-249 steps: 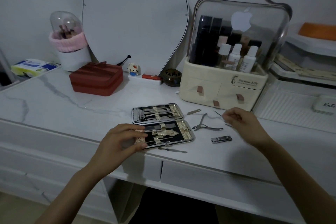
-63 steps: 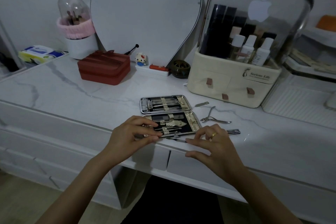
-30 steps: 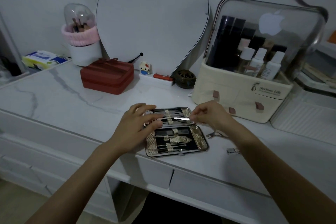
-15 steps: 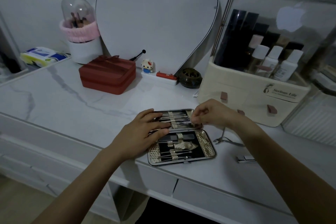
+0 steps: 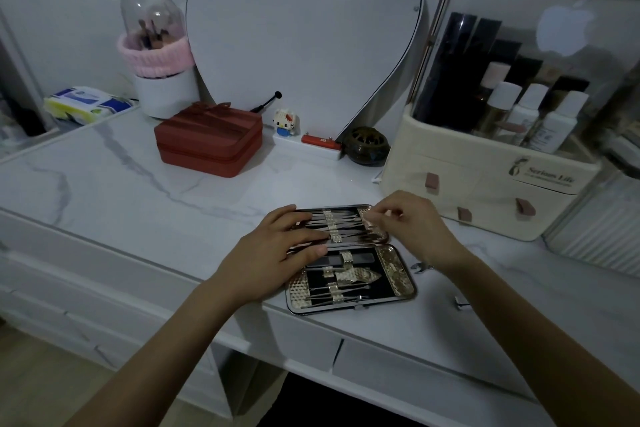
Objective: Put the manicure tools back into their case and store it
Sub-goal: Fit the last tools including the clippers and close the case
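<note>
The manicure case (image 5: 398, 282) lies open on the marble desk, both halves black-lined with gold panels and several metal tools under straps. My left hand (image 5: 273, 256) rests on the left side of the case with straight fingers across the far half. My right hand (image 5: 408, 225) hovers at the far half's right end, its curled fingertips pinching the end of a thin metal tool (image 5: 349, 218) lying in that half. A cuticle nipper (image 5: 420, 267) peeks out beside my right wrist. A nail clipper (image 5: 462, 303) shows partly behind my right forearm.
A cream cosmetic organizer (image 5: 485, 191) with small drawers stands right behind the case. A red zip box (image 5: 207, 146), a figurine (image 5: 285, 121), a dark round jar (image 5: 369, 146), a brush holder (image 5: 156, 55) and a wipes pack (image 5: 86, 104) line the back. Desk drawers (image 5: 304, 333) sit below the front edge.
My right hand carried a thin tool from the desk's front to the far half of the case and now works at its right end. My left hand shifted up onto the far half.
</note>
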